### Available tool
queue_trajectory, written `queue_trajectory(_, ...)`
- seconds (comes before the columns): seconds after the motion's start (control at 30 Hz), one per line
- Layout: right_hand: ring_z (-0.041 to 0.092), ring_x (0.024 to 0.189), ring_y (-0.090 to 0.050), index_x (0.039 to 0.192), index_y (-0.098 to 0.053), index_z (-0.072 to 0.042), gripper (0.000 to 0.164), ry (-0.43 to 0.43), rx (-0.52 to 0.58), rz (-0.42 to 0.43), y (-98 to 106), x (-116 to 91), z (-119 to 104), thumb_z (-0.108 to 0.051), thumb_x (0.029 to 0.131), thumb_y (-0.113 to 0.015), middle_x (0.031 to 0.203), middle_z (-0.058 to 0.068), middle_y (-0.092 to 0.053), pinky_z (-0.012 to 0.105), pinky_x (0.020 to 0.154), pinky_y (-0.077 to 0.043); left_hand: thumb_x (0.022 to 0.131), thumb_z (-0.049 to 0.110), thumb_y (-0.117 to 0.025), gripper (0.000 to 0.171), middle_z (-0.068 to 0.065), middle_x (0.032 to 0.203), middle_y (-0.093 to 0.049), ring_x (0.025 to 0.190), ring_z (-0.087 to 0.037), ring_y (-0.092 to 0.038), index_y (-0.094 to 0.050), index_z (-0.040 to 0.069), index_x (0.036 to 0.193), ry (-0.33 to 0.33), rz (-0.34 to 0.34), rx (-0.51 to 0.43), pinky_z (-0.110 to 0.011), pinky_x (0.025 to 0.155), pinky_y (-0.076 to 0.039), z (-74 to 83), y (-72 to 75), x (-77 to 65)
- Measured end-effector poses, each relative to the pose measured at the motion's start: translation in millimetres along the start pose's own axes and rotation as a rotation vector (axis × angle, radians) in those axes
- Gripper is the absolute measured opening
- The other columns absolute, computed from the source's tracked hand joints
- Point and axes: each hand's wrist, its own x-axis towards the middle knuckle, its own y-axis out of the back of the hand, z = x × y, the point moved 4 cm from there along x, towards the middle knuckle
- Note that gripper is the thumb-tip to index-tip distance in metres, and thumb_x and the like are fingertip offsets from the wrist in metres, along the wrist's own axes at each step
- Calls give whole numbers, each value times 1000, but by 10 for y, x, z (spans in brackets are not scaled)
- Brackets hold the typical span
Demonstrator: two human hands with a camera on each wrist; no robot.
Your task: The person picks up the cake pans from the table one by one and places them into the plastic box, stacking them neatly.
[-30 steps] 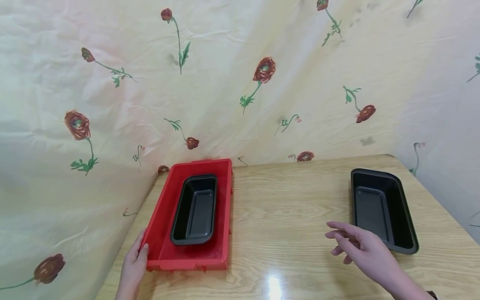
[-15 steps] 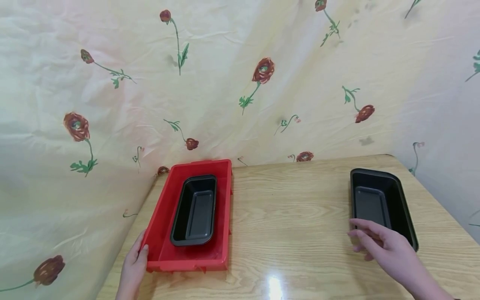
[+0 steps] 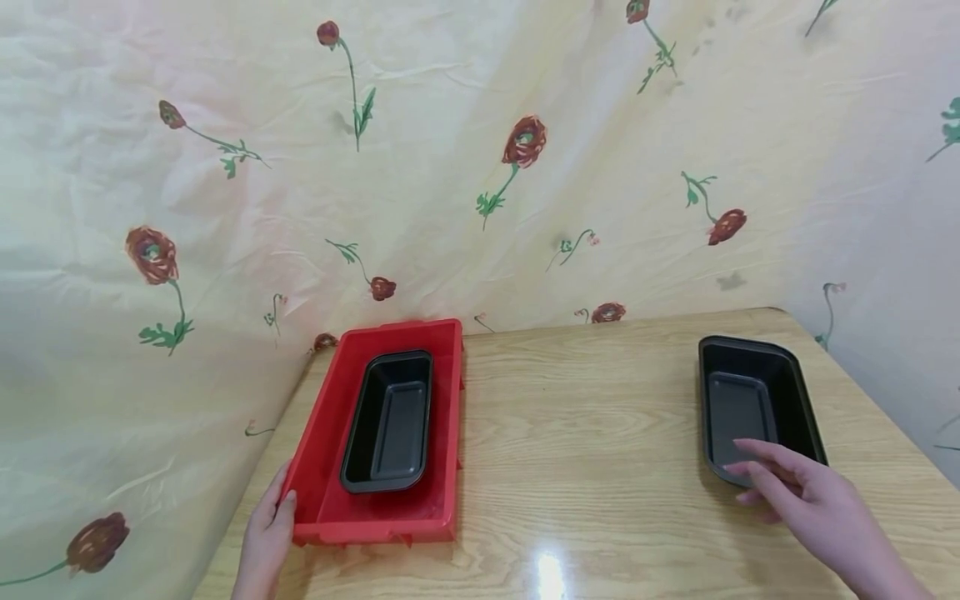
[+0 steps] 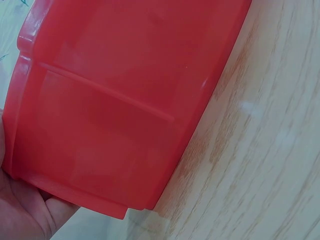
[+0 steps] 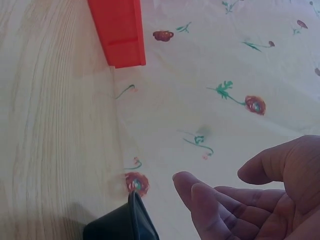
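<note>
My left hand (image 3: 266, 533) grips the near left corner of a red plastic tray (image 3: 345, 508), thumb over its rim. The left wrist view shows the tray's outer wall (image 4: 110, 110) with the fingers (image 4: 60, 215) at its edge. Inside the tray sits a black loaf pan (image 3: 400, 429). A second black loaf pan (image 3: 738, 408) stands on the table at the right. Over this pan's near end hangs my right hand (image 3: 813, 500), fingers loosely bent and holding nothing. In the right wrist view the thumb is apart from the fingers, with the pan's corner (image 5: 120, 222) below left.
The wooden table (image 3: 577, 417) spreads between the tray and the right pan. A flowered cloth (image 3: 450, 167) covers the wall behind and along both sides. Light glares off the table's front (image 3: 550, 575).
My right hand has moved right, from beside the right pan's near left corner to over its near end. My left hand keeps its grip; tray and pans stay put.
</note>
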Motion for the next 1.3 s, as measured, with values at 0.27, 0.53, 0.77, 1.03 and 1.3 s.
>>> queue_trajectory(0.27, 8, 77, -70, 143, -46, 14, 41, -83, -47, -18, 121, 19, 193, -13, 112, -43, 116, 27, -71, 32, 61, -60, 113, 12, -33, 60, -24, 169, -15, 148, -48, -26, -8, 13, 167, -1, 9, 6, -59, 109, -41, 10, -10, 7)
queue_trajectory(0.53, 4, 73, -68, 143, -42, 18, 42, -124, -110, 23, 268, 16, 347, -11, 112, -39, 116, 31, -69, 31, 58, -59, 113, 12, -33, 60, -25, 168, -15, 147, -48, -28, -7, 13, 167, 16, 6, -6, -58, 107, -42, -9, -20, 4)
queue_trajectory(0.77, 7, 67, -66, 143, -36, 23, 44, -200, -143, 71, 399, 21, 499, -9, 112, -38, 109, 35, -68, 29, 56, -58, 113, 11, -33, 60, -26, 168, -15, 146, -50, -28, -7, 13, 167, 20, -2, 1, -59, 107, -42, -13, -21, 11)
queue_trajectory(1.03, 5, 62, -63, 143, -30, 26, 47, -243, -111, 138, 502, 24, 671, -8, 112, -36, 89, 23, -69, 29, 53, -57, 113, 14, -34, 60, -26, 168, -15, 146, -50, -28, -7, 14, 167, 13, -10, 7, -59, 108, -42, -16, -1, 11)
queue_trajectory(1.3, 12, 55, -60, 138, -34, 26, 47, -256, -145, 189, 515, -1, 803, -13, 112, -36, 73, 9, -64, 27, 49, -54, 114, 14, -34, 60, -26, 168, -16, 144, -50, -30, -7, 14, 167, 11, -10, 16, -59, 107, -43, -29, 7, 19)
